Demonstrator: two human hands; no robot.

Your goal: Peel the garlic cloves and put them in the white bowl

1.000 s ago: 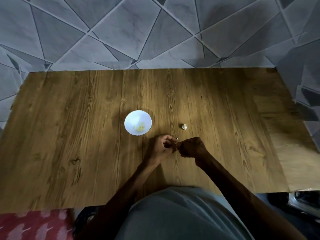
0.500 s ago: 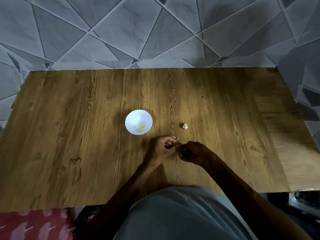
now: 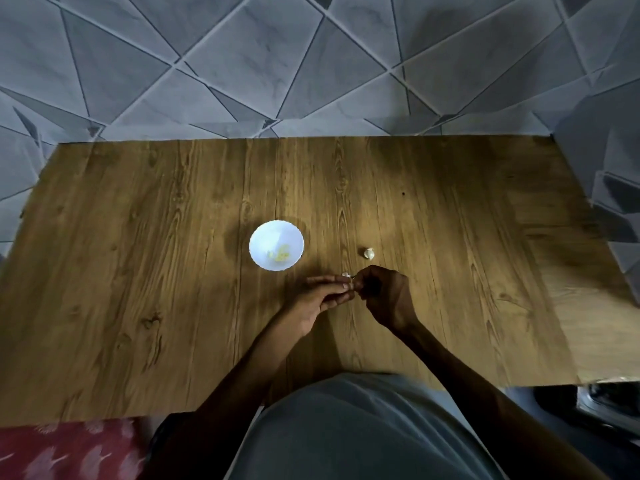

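A small white bowl (image 3: pixel 276 244) stands at the middle of the wooden table (image 3: pixel 138 271) and holds a few pale yellow peeled bits. An unpeeled garlic clove (image 3: pixel 369 252) lies to its right. Just in front of that, my left hand (image 3: pixel 323 297) and my right hand (image 3: pixel 384 294) meet fingertip to fingertip around a small garlic clove (image 3: pixel 347 276), of which only a white bit shows. My left fingers lie fairly straight along it while my right fingers curl and pinch it.
A grey tiled wall rises behind the table's far edge. A red patterned cloth (image 3: pixel 69 452) lies below the near left edge, and a dark metal object (image 3: pixel 609 400) sits at the lower right. My grey shirt fills the bottom centre.
Both hands have shifted slightly away from me toward the loose clove. My left fingers have straightened out from a curled grip, while my right hand keeps pinching the clove.
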